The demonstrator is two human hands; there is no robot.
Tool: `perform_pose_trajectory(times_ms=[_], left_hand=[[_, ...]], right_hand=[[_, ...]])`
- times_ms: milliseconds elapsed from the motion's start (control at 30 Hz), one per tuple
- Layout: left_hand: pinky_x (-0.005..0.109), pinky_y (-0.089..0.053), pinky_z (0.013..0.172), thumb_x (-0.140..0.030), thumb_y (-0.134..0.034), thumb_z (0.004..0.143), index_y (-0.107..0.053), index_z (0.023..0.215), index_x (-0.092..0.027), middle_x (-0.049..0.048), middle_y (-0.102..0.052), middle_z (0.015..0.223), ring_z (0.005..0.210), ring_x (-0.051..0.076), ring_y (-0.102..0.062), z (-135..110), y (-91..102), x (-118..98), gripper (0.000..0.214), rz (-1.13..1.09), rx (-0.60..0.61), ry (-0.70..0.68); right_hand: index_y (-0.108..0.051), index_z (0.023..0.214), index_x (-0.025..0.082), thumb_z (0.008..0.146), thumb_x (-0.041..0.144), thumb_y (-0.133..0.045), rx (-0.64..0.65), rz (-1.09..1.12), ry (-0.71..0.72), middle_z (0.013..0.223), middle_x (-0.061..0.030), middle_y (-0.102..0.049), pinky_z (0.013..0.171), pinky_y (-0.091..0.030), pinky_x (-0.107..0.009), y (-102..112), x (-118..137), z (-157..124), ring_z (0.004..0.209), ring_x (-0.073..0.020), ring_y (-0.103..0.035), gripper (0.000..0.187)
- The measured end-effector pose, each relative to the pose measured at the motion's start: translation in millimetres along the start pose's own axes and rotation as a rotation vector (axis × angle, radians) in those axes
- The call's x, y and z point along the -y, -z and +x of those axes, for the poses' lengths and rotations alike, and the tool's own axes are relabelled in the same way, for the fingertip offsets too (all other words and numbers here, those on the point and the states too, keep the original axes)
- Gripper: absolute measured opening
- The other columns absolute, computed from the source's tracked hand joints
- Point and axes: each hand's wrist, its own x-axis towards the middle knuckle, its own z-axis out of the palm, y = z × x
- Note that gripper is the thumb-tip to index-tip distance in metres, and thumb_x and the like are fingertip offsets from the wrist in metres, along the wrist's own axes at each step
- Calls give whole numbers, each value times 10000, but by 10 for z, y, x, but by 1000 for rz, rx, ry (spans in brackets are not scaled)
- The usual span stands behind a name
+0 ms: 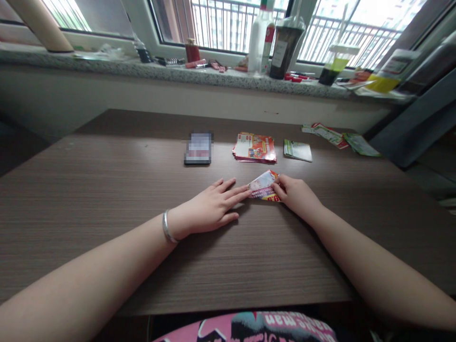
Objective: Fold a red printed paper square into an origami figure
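A small printed leaflet [262,185], folded to a point at its left end, lies on the brown wooden table. My left hand [217,204] rests flat with its fingers spread, and its fingertips touch the leaflet's pointed left end. At the right end, my right hand [294,191] pinches the leaflet's edge between thumb and fingers. Just beyond the hands sits a stack of red and white leaflets [255,147]. Beside it lies a green and white folded paper [298,151]. To the left of the stack is a dark-edged phone [198,148] with its screen blurred.
Several green and red paper strips [333,136] lie at the table's far right. Behind the table runs a granite windowsill [117,69], holding a clear bottle [257,45], a dark cup [284,50], a yellow-filled bottle [388,71] and a cardboard tube [39,23].
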Motion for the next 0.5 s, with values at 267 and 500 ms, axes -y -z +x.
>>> perform_pose_trajectory(times_ms=[267, 500], left_hand=[[510, -192, 1177, -456, -411, 983, -229, 1537, -211, 54, -258, 1593, 1472, 351, -178, -6, 9, -19, 633, 4, 40, 7], [517, -212, 1170, -428, -439, 976, -260, 1528, -233, 42, -274, 1587, 1460, 347, -221, 5, 61, -49, 612, -23, 39, -21]], right_hand=[[-637, 869, 211, 942, 374, -460, 34, -141, -7, 795, -74, -731, 573, -345, -284, 14, 3, 25, 687, -214, -651, 251], [-633, 877, 216, 945, 358, -467, 78, -122, -24, 821, -70, -732, 596, -353, -284, 47, -23, 48, 712, -215, -653, 229]])
